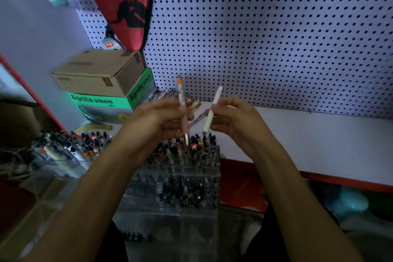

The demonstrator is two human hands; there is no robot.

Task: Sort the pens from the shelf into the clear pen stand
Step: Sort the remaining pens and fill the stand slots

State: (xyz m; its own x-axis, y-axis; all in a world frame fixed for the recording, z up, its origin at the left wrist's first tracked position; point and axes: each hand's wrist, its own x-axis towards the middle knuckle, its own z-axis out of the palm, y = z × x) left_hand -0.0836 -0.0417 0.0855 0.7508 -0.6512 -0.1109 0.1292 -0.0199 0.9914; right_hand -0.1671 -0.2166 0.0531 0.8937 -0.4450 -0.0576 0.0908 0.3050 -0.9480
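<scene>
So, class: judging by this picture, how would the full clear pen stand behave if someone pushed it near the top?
The clear pen stand looks rigid and smooth-walled, so it may slide. It is tall and packed with pens, so probably heavy, and a high push might tip it.

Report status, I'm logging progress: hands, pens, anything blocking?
Left hand grips orange-capped pen, right hand grips white pen. Both tips down over clear pen stand. Stand crowded with pens.
</scene>
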